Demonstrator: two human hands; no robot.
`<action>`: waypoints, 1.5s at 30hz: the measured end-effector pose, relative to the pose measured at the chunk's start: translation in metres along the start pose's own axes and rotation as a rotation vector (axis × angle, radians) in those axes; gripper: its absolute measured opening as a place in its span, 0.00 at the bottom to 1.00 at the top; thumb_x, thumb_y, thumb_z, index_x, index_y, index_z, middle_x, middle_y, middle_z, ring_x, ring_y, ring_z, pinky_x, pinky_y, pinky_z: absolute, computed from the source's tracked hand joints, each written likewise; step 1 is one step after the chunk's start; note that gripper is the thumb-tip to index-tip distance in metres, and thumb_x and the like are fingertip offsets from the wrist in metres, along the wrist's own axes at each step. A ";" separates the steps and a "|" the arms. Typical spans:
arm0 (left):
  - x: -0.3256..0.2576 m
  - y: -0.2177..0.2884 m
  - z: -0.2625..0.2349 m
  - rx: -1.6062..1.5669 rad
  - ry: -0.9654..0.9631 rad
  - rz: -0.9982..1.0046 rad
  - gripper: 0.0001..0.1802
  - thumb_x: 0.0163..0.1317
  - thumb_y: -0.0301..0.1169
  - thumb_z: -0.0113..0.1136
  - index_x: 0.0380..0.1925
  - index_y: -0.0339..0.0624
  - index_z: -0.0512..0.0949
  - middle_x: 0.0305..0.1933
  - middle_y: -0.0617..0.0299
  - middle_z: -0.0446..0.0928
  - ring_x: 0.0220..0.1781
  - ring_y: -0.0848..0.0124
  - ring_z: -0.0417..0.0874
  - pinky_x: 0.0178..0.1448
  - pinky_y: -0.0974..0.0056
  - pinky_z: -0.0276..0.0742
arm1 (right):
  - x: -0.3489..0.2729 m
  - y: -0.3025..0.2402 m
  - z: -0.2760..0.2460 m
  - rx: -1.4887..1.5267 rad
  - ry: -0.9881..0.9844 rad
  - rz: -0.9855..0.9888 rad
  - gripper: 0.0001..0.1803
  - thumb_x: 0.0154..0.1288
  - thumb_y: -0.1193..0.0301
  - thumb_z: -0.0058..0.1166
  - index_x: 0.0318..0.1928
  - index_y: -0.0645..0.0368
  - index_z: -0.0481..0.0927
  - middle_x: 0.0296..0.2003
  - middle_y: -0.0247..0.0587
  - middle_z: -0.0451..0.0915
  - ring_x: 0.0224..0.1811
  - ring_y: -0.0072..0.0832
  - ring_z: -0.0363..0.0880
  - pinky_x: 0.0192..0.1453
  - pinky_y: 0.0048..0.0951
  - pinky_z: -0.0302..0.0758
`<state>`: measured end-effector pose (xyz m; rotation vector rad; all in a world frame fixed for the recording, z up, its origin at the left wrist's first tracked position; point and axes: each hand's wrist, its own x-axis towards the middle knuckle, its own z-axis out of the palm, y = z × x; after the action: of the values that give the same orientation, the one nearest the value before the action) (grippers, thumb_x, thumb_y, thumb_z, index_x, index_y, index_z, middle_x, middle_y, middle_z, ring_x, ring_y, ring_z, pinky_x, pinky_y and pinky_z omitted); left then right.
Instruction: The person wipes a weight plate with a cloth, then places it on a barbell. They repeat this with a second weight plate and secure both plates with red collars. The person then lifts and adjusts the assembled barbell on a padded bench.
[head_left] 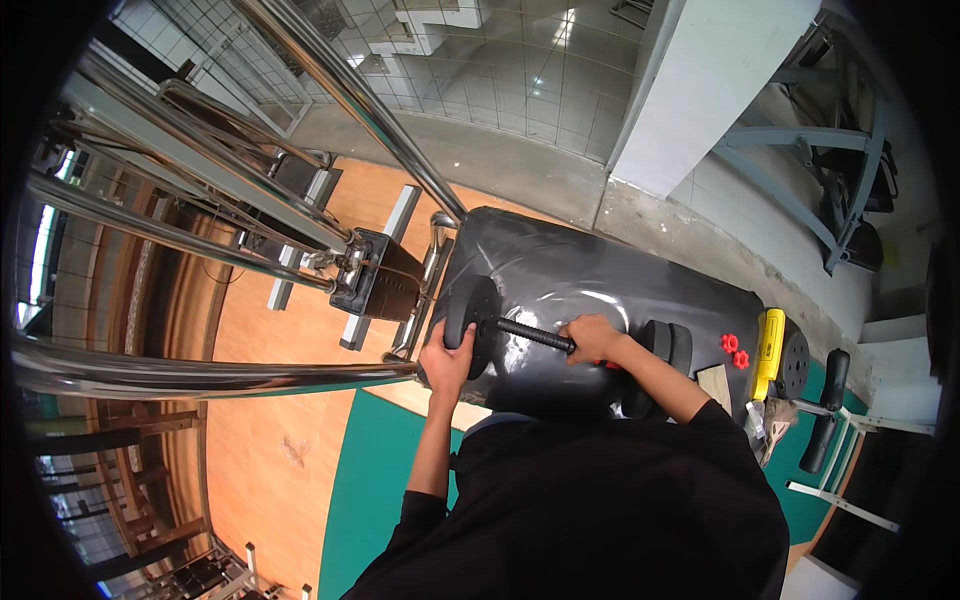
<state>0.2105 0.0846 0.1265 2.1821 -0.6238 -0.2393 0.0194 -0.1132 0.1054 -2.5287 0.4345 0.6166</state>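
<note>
A black dumbbell bar (532, 334) lies across a black padded bench (590, 275). My left hand (447, 360) grips the round black weight plate (470, 317) at the bar's left end. My right hand (594, 339) is closed around the bar's handle near its middle. Just right of that hand, two more black weight plates (668, 345) stand on edge on the bench. Two small red nuts (735, 350) lie further right on the padding.
A yellow tool (768, 352) and another black plate (795, 364) sit at the bench's right end. Chrome machine bars (200, 375) and a weight stack (375, 275) crowd the left. A black foam-roller frame (828, 410) stands at right, a white pillar (700, 90) beyond.
</note>
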 end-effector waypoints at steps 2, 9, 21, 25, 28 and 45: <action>0.006 0.014 0.011 -0.073 -0.051 0.043 0.24 0.50 0.40 0.69 0.42 0.32 0.79 0.30 0.41 0.81 0.35 0.50 0.84 0.41 0.57 0.78 | -0.005 0.002 -0.001 0.022 0.028 -0.009 0.19 0.40 0.58 0.68 0.33 0.53 0.80 0.26 0.43 0.81 0.37 0.45 0.80 0.43 0.43 0.75; -0.011 0.054 0.043 -0.073 -0.193 0.142 0.25 0.49 0.41 0.69 0.42 0.34 0.79 0.28 0.42 0.80 0.32 0.51 0.84 0.39 0.56 0.78 | -0.014 0.007 -0.012 0.036 0.001 0.064 0.27 0.42 0.53 0.68 0.40 0.55 0.78 0.31 0.43 0.81 0.40 0.45 0.80 0.52 0.47 0.71; -0.055 0.100 0.080 -0.063 -0.283 0.193 0.24 0.50 0.42 0.67 0.43 0.38 0.79 0.23 0.47 0.80 0.28 0.49 0.82 0.36 0.54 0.76 | -0.154 0.040 -0.045 0.350 1.029 0.508 0.24 0.59 0.55 0.58 0.46 0.62 0.74 0.46 0.51 0.75 0.51 0.46 0.72 0.59 0.43 0.66; -0.076 0.122 0.087 0.008 -0.402 0.176 0.25 0.52 0.41 0.66 0.46 0.37 0.74 0.27 0.46 0.80 0.32 0.47 0.82 0.38 0.52 0.76 | -0.176 0.033 -0.001 0.431 0.966 0.810 0.23 0.58 0.55 0.59 0.45 0.60 0.76 0.48 0.48 0.75 0.52 0.46 0.71 0.55 0.40 0.68; -0.080 0.118 0.100 0.080 -0.361 0.373 0.26 0.54 0.39 0.64 0.49 0.38 0.70 0.35 0.43 0.79 0.38 0.45 0.81 0.41 0.50 0.74 | -0.176 0.030 0.009 0.233 1.057 0.777 0.22 0.55 0.55 0.61 0.44 0.59 0.77 0.45 0.47 0.76 0.51 0.45 0.73 0.54 0.41 0.68; -0.040 0.082 0.083 -0.091 -0.489 0.267 0.32 0.53 0.41 0.68 0.49 0.31 0.67 0.43 0.38 0.76 0.47 0.47 0.78 0.53 0.53 0.70 | -0.136 0.006 0.002 0.304 1.124 0.691 0.18 0.56 0.59 0.60 0.43 0.54 0.77 0.51 0.42 0.74 0.56 0.42 0.71 0.63 0.44 0.61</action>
<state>0.1162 0.0054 0.1355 1.9312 -1.1416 -0.6541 -0.0987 -0.0922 0.1700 -2.1469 1.6551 -0.7077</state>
